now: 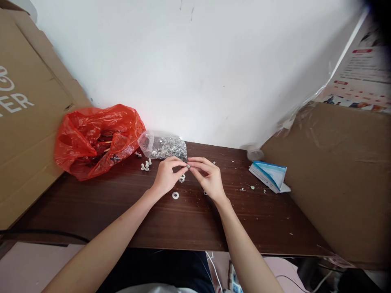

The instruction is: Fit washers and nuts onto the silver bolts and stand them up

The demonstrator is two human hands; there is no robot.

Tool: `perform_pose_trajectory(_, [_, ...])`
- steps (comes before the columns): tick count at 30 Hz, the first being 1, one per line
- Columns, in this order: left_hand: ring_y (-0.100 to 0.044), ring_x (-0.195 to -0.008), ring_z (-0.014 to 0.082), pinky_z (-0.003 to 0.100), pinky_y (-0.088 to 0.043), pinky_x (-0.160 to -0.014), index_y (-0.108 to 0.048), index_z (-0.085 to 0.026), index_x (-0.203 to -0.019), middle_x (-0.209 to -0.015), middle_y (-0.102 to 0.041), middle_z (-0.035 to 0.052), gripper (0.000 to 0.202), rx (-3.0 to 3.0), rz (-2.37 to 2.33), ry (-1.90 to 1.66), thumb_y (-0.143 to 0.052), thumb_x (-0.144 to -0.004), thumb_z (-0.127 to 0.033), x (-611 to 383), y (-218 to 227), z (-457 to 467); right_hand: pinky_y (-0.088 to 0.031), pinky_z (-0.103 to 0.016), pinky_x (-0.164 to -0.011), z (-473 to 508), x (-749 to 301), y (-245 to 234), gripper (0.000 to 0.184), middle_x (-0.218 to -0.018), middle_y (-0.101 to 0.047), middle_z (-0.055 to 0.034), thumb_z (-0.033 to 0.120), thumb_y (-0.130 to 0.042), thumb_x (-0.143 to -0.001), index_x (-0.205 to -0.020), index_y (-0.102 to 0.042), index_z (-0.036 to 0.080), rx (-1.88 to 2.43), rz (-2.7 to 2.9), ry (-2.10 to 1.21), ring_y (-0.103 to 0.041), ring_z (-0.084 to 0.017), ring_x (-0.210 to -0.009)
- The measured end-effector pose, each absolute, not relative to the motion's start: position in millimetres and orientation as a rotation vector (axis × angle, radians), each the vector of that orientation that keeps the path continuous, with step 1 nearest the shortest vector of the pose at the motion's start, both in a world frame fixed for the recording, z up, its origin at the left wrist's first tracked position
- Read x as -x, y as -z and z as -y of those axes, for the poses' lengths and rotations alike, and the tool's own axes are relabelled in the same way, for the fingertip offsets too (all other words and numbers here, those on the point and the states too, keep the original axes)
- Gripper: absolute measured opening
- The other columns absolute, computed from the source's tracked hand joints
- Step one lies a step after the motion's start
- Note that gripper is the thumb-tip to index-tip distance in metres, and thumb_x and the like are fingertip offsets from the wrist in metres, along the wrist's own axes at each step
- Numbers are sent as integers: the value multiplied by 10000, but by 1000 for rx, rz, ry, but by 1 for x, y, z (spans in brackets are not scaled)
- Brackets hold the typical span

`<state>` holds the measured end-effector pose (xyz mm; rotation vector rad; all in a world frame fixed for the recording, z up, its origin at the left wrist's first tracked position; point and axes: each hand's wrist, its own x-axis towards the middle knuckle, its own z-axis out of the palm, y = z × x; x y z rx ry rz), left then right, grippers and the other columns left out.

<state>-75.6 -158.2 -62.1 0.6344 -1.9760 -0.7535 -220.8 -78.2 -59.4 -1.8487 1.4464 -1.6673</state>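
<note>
My left hand [168, 174] and my right hand [208, 176] meet over the middle of the table, fingertips pinched together. Between them is a small silvery metal piece [188, 166], mostly covered by the fingers, so its exact kind is hidden. Flat washers [182, 178] lie just below the fingertips, and a single washer [175, 195] rests nearer the front edge. Left of my hands, several short bolts [147, 166] stand on their heads. Right behind the fingers sits a clear plastic bag [166, 146] full of small metal hardware.
A red plastic bag [97, 138] stands at the back left beside a big cardboard box [30, 101]. On the right are a blue and white packet [270, 176], a clear round container [255, 154] and another cardboard box [332, 175]. Small scraps [252, 187] dot the brown table [259, 228].
</note>
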Motion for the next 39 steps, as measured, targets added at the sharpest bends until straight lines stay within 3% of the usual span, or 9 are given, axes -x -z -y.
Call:
perform_pose_trajectory(14, [-611,-834,187,374,-476,-845,-701,-177,-767,-846,-686,36,60,-641,1996,685,-701,-739,-124,76,66,157,-503,-296,-765,79,221,59,156,-936,-658,-46,231,-584,-865,-960,-708,221,1953,-1548,1570,-610,-152,-885])
perform_pose_trajectory(20, [-603,-803,181,388,-475,-856,-688,-174,-755,-824,-678,35,47,-623,2000,645,-685,-742,-129,76,63,156,-512,-288,-722,79,222,60,162,-963,-625,-48,283,-604,-852,-973,-692,219,1860,-1481,1540,-582,-115,-723])
perform_pose_trajectory(29, [-581,-811,178,384,-448,-874,-679,-185,-770,-828,-666,26,49,-574,2076,538,-650,-781,-147,75,64,155,-456,-260,-636,80,220,59,223,-747,-626,-24,403,-625,-827,-853,-634,182,1807,-1653,1452,-560,-133,-666])
perform_pose_trajectory(39, [-556,-823,185,372,-440,-839,-658,-175,-760,-843,-656,39,75,-527,2154,458,-602,-807,-161,75,63,152,-314,-228,-552,79,218,63,448,-572,-506,1,465,-359,-952,-608,-414,183,2027,-1890,1100,-429,-108,-532])
